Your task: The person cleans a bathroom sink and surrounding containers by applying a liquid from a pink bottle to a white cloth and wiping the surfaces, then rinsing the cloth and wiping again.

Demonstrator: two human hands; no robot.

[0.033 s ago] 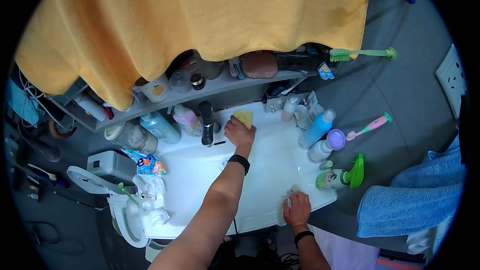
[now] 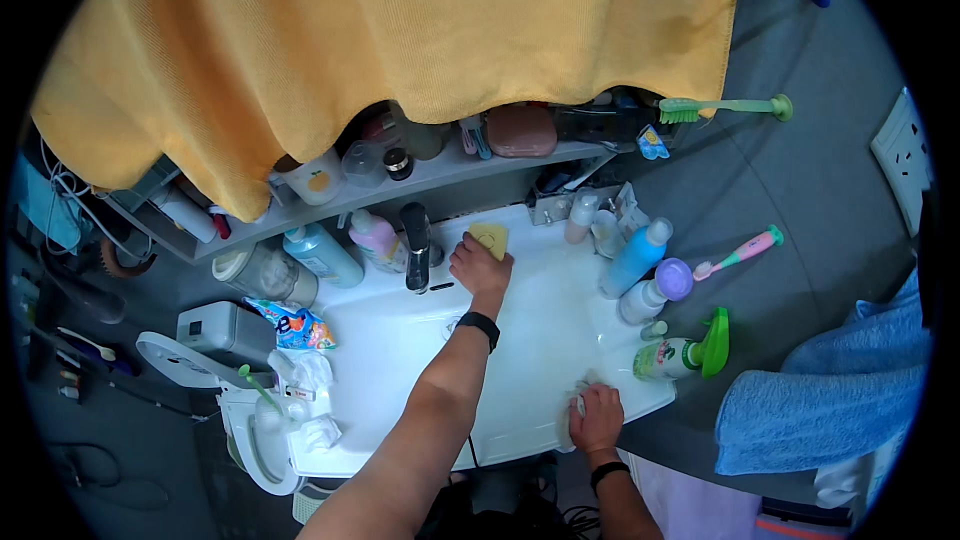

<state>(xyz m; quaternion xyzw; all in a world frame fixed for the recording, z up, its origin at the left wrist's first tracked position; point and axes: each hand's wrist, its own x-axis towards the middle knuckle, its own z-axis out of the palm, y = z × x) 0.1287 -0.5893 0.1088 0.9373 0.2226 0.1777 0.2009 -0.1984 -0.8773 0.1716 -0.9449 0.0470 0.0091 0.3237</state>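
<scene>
My left hand (image 2: 480, 265) reaches across the white sink (image 2: 400, 380) to its back ledge, just right of the black faucet (image 2: 416, 248). Its fingers are closed on a flat yellow sponge (image 2: 491, 236), pressed against the ledge. At the sink's front right edge, my right hand (image 2: 598, 418) is curled over the rim. A small crumpled whitish thing (image 2: 580, 402) shows at its fingers, perhaps a cloth; most of it is covered by the hand.
Bottles line the back left, including a pink pump bottle (image 2: 378, 240). On the right stand a blue bottle (image 2: 637, 258) and a green-topped spray bottle (image 2: 680, 356). A shelf (image 2: 440, 168) runs above, under a yellow towel (image 2: 420, 20). Crumpled tissues (image 2: 318, 432) lie at left.
</scene>
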